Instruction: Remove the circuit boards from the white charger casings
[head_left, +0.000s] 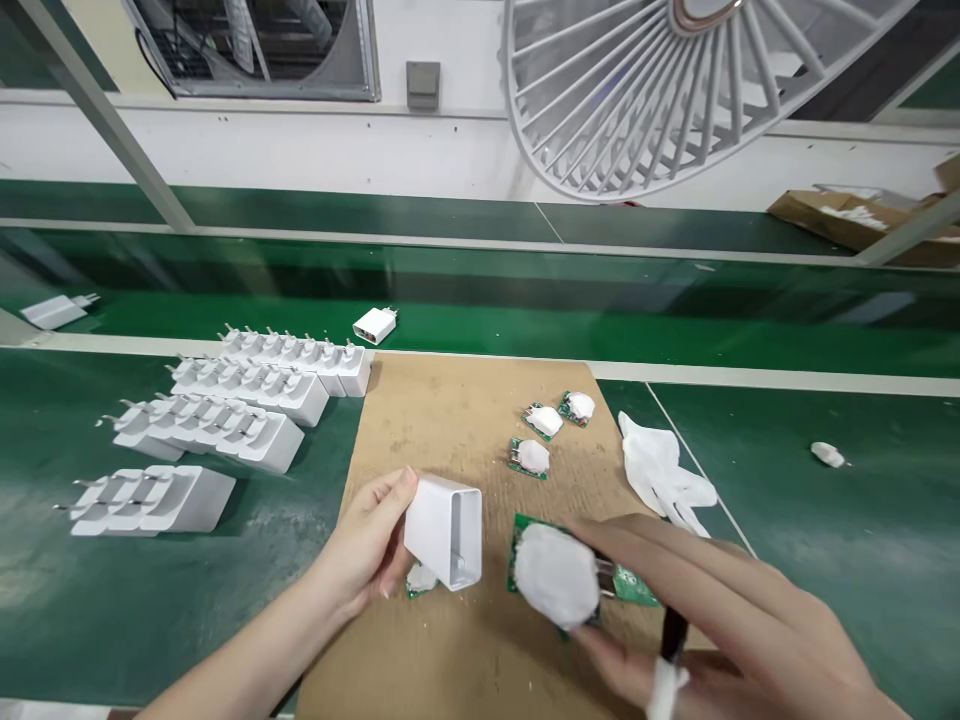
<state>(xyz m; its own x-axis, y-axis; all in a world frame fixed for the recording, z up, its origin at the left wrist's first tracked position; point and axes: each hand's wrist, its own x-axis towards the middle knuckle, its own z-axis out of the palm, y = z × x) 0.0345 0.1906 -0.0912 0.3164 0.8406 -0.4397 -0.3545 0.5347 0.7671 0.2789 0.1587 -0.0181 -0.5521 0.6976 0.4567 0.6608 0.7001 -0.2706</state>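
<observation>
My left hand (367,540) grips a white charger housing (431,520), its open end turned right toward the other hand. Between thumb and fingers of my right hand (720,610) is a green circuit board (556,575) with a thick white lump on its face, slightly blurred. A dark, thin stick-like tool (673,635) with white stuff around it also sits in that hand. Board and housing are apart. Part of another circuit board (418,582) shows below the housing. Farther back on the brown board (435,410) lie several small circuit boards (530,457) with white lumps.
Rows of white chargers (217,430) with pins stand at left. Single chargers (375,325) lie on the green ledge. A crumpled white sheet (664,465) and a small white lump (828,454) are at right. A fan (645,110) hangs overhead; a cardboard box (847,220) sits far right.
</observation>
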